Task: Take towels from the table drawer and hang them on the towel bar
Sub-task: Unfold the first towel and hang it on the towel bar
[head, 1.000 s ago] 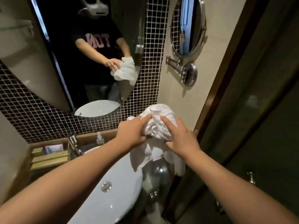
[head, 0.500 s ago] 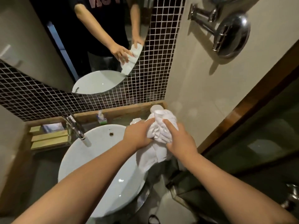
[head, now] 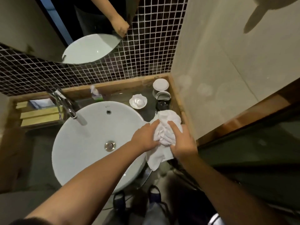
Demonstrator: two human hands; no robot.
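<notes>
A white towel (head: 165, 132) is bunched up between both my hands, just right of the round white basin (head: 90, 143). My left hand (head: 144, 138) grips its left side and my right hand (head: 181, 142) grips its right side. A loose end of the towel hangs down below my hands over the counter edge. No towel bar or drawer is in view.
A chrome tap (head: 68, 108) stands left of the basin. On the dark counter behind sit a white soap dish (head: 138, 101), white lidded cups (head: 161, 88) and a dark cup (head: 163, 105). A beige wall (head: 227, 78) closes the right. A mirror (head: 65, 21) hangs above dark mosaic tiles.
My view has tilted down from the mirror and wall toward the basin and counter. Both hands have kept hold of the towel and come lower, over the counter's right end.
</notes>
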